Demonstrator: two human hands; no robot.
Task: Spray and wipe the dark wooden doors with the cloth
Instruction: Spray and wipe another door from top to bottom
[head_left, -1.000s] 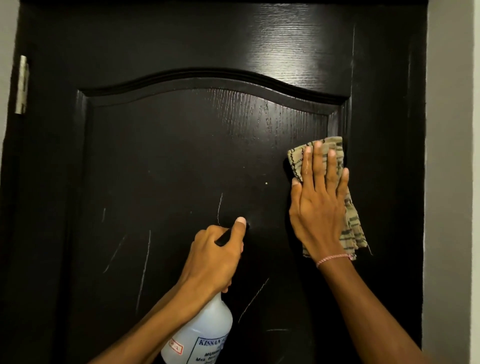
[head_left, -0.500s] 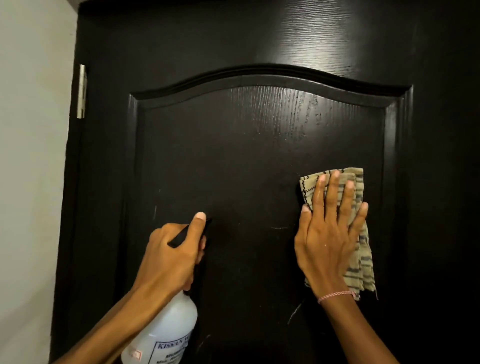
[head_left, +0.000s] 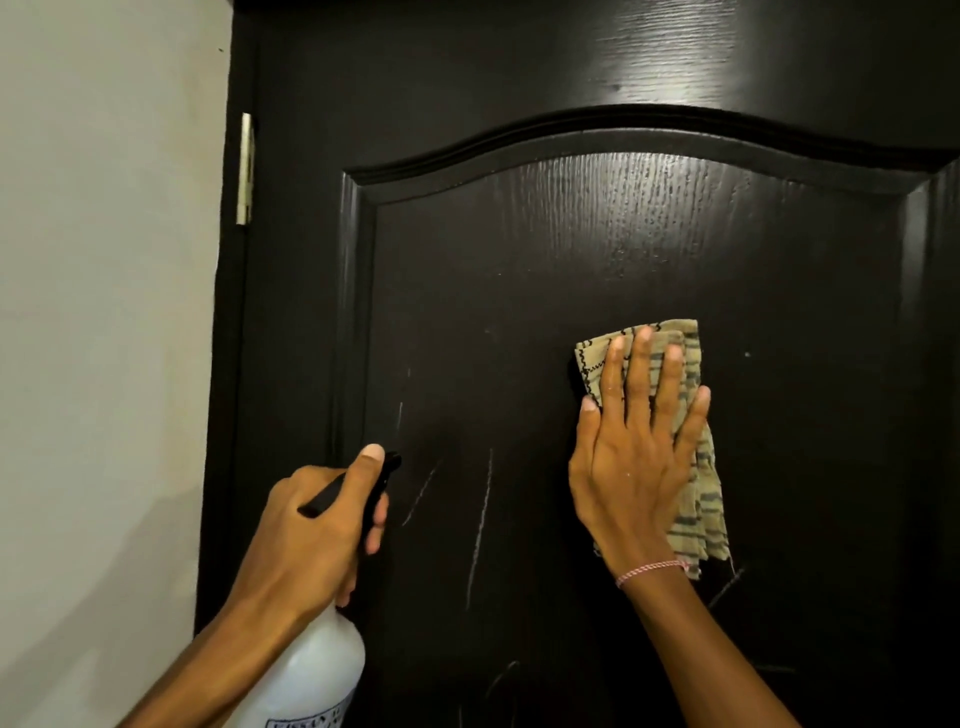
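Cloth (head_left: 702, 499) lengthwise vertical on door (head_left: 519, 260), right grip (head_left: 634, 467) flat pressing it, left grip (head_left: 311, 530) holding bottle (head_left: 311, 670), nozzle (head_left: 392, 461) doorward.

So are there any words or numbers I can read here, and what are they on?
Label on the white spray bottle: one row of dark letters, cut off at the picture's bottom edge, too blurred to read.
Cloth: no words, only dark stripes and zigzag stitching.
Dark wooden door and its metal hinge: no words or numbers.
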